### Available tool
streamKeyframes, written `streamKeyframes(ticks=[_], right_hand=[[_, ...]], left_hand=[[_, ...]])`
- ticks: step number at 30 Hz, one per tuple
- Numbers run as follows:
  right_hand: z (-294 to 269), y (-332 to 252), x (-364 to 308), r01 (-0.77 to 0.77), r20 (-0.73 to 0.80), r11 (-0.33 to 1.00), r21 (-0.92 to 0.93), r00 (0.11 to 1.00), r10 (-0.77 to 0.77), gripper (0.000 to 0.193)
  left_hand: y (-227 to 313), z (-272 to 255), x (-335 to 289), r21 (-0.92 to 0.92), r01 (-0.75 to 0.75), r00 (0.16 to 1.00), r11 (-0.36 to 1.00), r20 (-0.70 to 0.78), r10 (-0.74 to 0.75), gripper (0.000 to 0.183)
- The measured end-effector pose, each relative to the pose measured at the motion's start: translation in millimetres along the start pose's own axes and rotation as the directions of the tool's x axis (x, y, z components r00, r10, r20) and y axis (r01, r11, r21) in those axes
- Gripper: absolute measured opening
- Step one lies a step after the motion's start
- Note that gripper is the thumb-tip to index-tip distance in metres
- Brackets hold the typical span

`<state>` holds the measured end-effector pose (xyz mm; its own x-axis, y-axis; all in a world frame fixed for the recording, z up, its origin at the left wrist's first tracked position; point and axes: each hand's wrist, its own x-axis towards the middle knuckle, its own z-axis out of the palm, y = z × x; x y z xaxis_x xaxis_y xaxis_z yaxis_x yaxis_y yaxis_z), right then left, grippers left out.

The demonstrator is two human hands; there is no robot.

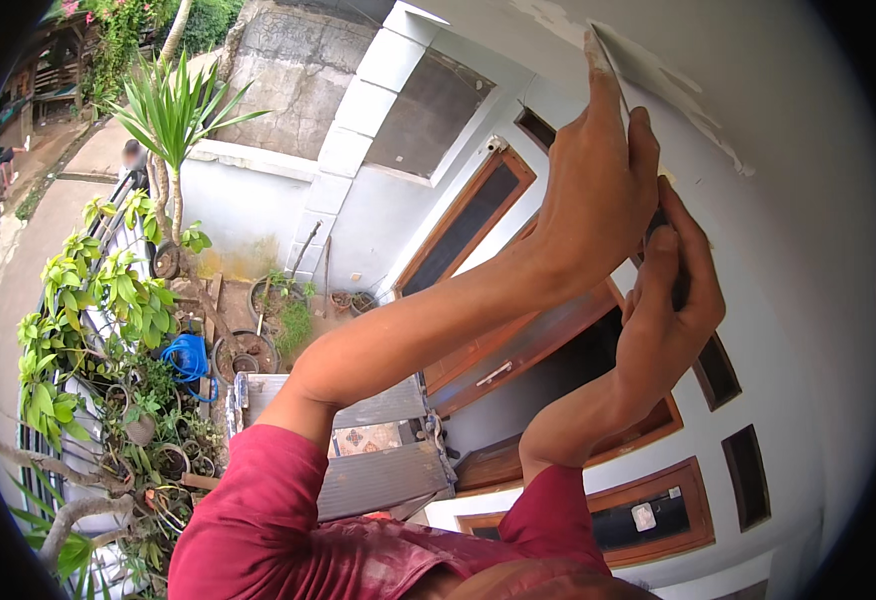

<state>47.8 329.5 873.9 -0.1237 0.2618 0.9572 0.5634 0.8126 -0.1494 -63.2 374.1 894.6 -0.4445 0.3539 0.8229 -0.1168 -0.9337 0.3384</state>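
Note:
Both my arms are raised toward the grey-white ceiling (808, 130). My left hand (598, 190) is closed on a putty knife (612, 62), its index finger stretched along the thin blade and its fingertip whitened. The blade lies against the ceiling beside a rough streak of white filler (693, 105). Just below, to the right, my right hand (673, 290) is wrapped round a dark piece that looks like the knife's handle. The hands and fingers hide much of the tool between them.
Under my arms is a ribbed metal platform (373, 490). Wood-framed windows (468, 225) and an open wooden door (528, 350) line the white wall. Potted plants (153, 400), a blue plastic container (188, 357) and a railing stand left. A person (133, 160) is farther off.

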Motion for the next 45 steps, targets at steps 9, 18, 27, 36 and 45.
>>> streamKeyframes(ticks=[9, 18, 27, 36, 45], right_hand=[[2, 18, 3, 0.13, -0.116, 0.991, -0.002, 0.985, -0.129, 0.031], [1, 16, 8, 0.121, -0.014, 0.993, 0.016, 0.993, -0.121, 0.028], [14, 23, -5, -0.024, -0.076, 0.996, 0.084, 0.997, 0.031, 0.033], [41, 28, 14, 0.048, -0.002, 0.997, 0.059, 0.999, -0.047, 0.033], [32, 27, -11, -0.021, -0.149, 0.999, 0.031, 0.989, 0.026, 0.033]], left_hand=[[-4, 14, -2, 0.004, -0.001, 1.0, 1.0, -0.031, 0.001, 0.065], [-23, 22, 6, 0.097, -0.112, 0.978, 0.989, -0.163, 0.126, 0.064], [-16, 9, -3, 0.163, -0.117, 0.993, 0.98, 0.038, 0.112, 0.069], [-23, -13, 21, 0.136, -0.011, 0.998, 0.991, -0.052, 0.018, 0.057], [-19, 1, 4, 0.264, -0.086, 0.996, 0.961, 0.004, 0.089, 0.054]])
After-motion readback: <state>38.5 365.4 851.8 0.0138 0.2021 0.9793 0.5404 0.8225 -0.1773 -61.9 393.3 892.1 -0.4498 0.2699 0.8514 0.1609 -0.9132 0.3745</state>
